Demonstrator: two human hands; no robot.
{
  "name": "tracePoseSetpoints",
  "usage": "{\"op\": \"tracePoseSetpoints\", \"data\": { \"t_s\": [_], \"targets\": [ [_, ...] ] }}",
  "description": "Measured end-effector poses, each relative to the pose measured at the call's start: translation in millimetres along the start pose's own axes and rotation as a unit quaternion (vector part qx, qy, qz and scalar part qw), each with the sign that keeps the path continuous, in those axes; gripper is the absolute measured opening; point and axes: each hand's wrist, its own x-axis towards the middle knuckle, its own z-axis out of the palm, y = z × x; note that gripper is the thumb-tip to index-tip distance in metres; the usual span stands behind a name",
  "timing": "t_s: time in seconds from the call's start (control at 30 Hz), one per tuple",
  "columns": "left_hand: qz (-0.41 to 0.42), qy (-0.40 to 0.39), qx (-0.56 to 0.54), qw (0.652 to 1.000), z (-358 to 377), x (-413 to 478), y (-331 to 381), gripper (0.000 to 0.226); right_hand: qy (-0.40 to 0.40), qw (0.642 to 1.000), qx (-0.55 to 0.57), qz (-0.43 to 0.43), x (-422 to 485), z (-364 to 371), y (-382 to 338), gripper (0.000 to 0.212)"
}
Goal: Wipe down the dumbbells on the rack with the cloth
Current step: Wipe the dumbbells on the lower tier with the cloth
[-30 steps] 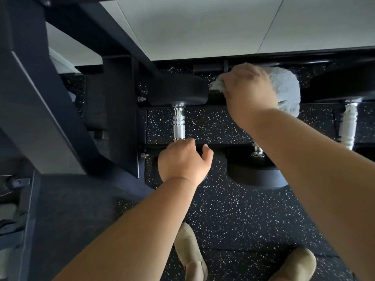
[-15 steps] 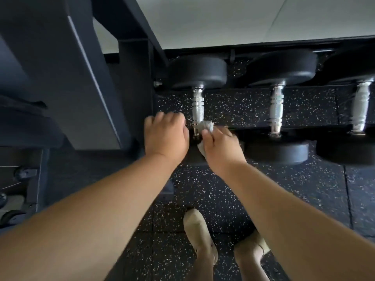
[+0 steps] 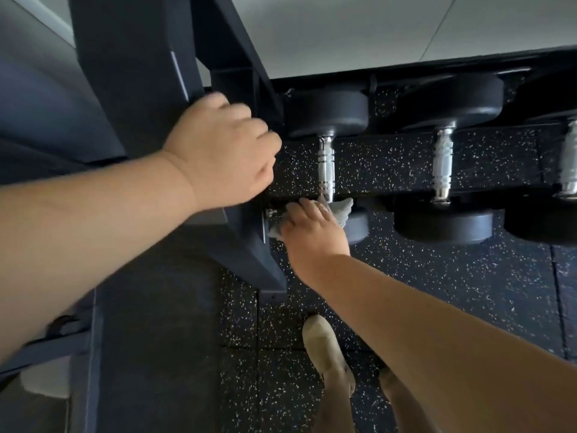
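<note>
Soft, even light falls from above, brightest on the pale wall (image 3: 343, 32) along the top, which is nearly washed out. The black rack frame (image 3: 131, 73) on the left sinks into deep shadow with little detail. Small bright glints sit on the chrome dumbbell handles (image 3: 326, 170). The speckled floor (image 3: 437, 276) is dim but readable. The left hand (image 3: 218, 151) is smeared by motion blur at the knuckles; the right hand (image 3: 315, 232) and the pale cloth (image 3: 340, 210) under it are soft. Wide-angle distortion bows the rack lines and swells the forearms (image 3: 93, 229) toward the edges.
</note>
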Motion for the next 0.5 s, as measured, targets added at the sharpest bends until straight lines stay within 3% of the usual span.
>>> {"op": "tracePoseSetpoints", "data": {
  "t_s": [0.07,0.13,0.2,0.27,0.33,0.4,0.5],
  "targets": [
    [0.028,-0.006,0.018,0.999,-4.7,3.0,-16.0,0.031,0.009,1.000,-0.019,-0.014,-1.7,-0.8,16.3,0.039],
    [0.054,-0.002,0.026,0.998,-2.8,1.3,-18.5,0.033,0.032,0.999,0.028,0.025,-12.8,-3.8,38.7,0.044],
    [0.062,0.019,0.024,0.998,0.4,-1.9,-16.8,0.033,0.023,0.987,0.102,0.122,-27.2,-9.1,56.5,0.049],
    [0.057,0.034,0.025,0.997,1.6,-2.2,-17.2,0.033,0.016,0.953,0.188,0.238,-27.1,-11.1,62.6,0.045],
    [0.050,0.037,0.032,0.998,2.8,-1.5,-17.5,0.033,0.040,0.935,0.187,0.299,-10.0,-6.9,56.9,0.040],
    [0.050,0.034,0.037,0.997,4.6,-1.8,-16.8,0.031,0.062,0.951,0.125,0.274,6.2,-1.3,39.3,0.043],
    [0.049,0.033,0.045,0.997,4.7,-1.7,-17.5,0.030,0.092,0.982,0.088,0.140,9.6,6.4,26.5,0.036]
  ]
}}
